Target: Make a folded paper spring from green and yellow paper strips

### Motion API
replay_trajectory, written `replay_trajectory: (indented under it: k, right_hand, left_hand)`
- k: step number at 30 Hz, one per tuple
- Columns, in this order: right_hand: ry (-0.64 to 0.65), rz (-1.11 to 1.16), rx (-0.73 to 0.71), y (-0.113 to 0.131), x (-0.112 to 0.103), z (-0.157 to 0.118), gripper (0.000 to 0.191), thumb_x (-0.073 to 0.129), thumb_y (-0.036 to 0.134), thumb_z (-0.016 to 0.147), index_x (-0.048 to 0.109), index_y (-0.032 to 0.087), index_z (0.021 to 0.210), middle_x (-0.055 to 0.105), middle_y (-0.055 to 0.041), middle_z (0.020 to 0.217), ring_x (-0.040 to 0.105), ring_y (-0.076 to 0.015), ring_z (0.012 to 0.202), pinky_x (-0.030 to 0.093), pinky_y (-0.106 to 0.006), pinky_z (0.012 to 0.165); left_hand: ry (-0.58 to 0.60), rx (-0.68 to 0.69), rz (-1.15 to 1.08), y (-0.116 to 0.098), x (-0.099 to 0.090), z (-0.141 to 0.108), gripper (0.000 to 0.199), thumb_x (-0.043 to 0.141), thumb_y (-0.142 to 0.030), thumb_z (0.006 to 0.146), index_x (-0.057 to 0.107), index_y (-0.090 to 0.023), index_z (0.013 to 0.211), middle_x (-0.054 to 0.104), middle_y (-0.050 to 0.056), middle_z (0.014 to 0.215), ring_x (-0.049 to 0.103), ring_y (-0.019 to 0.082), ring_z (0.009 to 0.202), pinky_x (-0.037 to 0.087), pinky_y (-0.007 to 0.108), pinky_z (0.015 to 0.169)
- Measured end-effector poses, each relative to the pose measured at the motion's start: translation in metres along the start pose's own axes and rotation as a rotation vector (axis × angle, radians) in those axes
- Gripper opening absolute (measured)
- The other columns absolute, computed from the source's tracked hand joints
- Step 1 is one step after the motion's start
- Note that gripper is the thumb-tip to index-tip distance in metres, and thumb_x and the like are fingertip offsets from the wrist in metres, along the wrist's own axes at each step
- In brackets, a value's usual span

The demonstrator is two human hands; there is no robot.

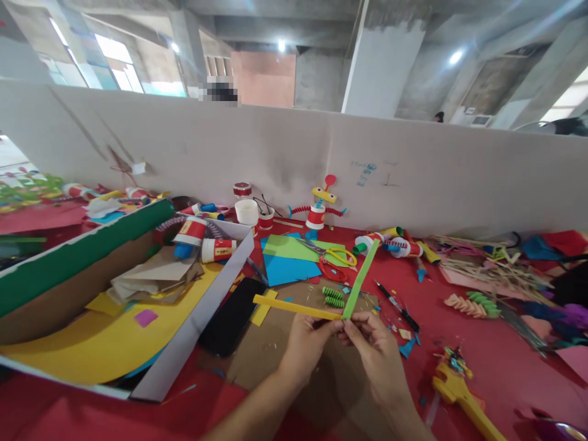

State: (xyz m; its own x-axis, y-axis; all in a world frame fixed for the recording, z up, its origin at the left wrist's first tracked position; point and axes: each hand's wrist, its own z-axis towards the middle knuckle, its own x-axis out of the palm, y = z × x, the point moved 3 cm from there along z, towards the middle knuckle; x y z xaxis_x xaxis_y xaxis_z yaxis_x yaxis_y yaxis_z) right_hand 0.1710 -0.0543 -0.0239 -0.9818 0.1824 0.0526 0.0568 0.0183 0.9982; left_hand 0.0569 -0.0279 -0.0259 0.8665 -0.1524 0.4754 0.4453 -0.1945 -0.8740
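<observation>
Between my hands, a yellow paper strip [294,306] and a green paper strip [362,278] meet at one end, roughly at a right angle. My left hand [309,343] pinches the joined end from the left, where the yellow strip runs out leftward. With thumb and fingers closed, my right hand [374,344] grips the same corner below the green strip, which points up and away. Just beyond them, folded green paper springs [333,297] lie on a brown cardboard sheet [261,358]. My fingertips hide the exact joint.
At left stands an open box [202,306] holding paper, card and cup figures; a black phone [233,317] lies beside it. Ahead are yellow-handled scissors [337,252] and a cup figure [316,214]. To the right are a black pen [399,308] and a yellow glue gun [463,395].
</observation>
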Motion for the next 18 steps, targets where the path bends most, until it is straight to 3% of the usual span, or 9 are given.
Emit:
replay_trajectory:
  k: [7,18]
  right_hand:
    - [-0.052,-0.198,-0.055,0.0048,-0.0048,0.0037,0.024,0.063,0.041,0.073,0.068,0.019,0.081,0.066,-0.0036,0.075,0.058,-0.0174,0.069,0.045,-0.028,0.064]
    - [-0.071,-0.149,-0.119,0.0025,-0.0057,0.0094,0.021,0.061,0.039,0.074,0.066,0.019,0.075,0.063,-0.0009,0.067,0.054,-0.0143,0.062,0.041,-0.025,0.057]
  left_hand:
    - [-0.080,-0.087,-0.014,-0.0015,-0.0057,0.0014,0.028,0.074,-0.025,0.058,0.072,-0.013,0.083,0.070,0.007,0.073,0.061,0.016,0.068,0.046,0.028,0.069]
    - [0.042,-0.070,0.034,-0.0048,-0.0018,0.0051,0.026,0.075,-0.026,0.057,0.068,-0.012,0.077,0.068,0.007,0.074,0.062,0.016,0.068,0.050,0.031,0.072]
